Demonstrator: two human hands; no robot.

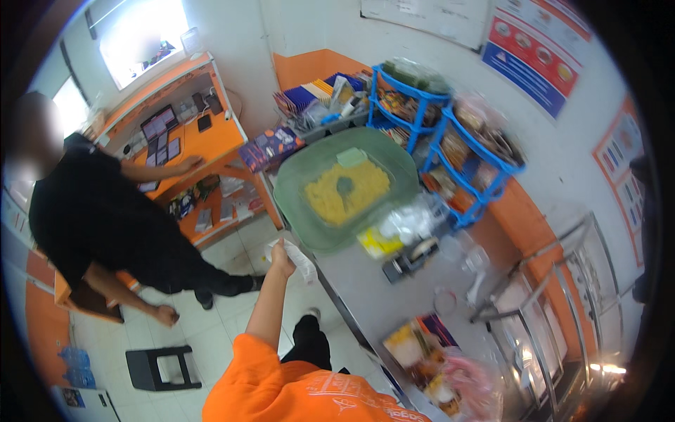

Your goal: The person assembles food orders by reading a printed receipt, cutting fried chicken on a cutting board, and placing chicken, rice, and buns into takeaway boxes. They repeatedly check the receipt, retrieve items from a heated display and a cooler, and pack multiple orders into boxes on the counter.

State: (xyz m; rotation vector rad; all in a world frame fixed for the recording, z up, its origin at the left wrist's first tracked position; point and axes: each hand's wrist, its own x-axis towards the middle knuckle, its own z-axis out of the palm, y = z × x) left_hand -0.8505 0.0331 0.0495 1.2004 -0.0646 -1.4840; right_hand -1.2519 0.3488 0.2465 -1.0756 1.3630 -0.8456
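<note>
My left hand (283, 263) reaches out ahead of my orange sleeve, fingers closed on a white paper slip (304, 264), which is blurred. The slip hangs beside the near-left edge of a metal counter (351, 281). Just beyond my hand, a large green tub (302, 221) stands on the counter. In it lies a spread of yellow food (337, 200) with a dark green patch in the middle and a pale green piece at its far edge. My right hand is outside the view.
A person in black (98, 204) stands at left by an orange desk (214, 137). A black stool (144, 369) is on the tiled floor. Blue tiered racks (446, 116), a tape dispenser (401, 266), plastic bags (418, 218) and food packs (404, 344) crowd the counter. Metal rails (524, 309) stand at right.
</note>
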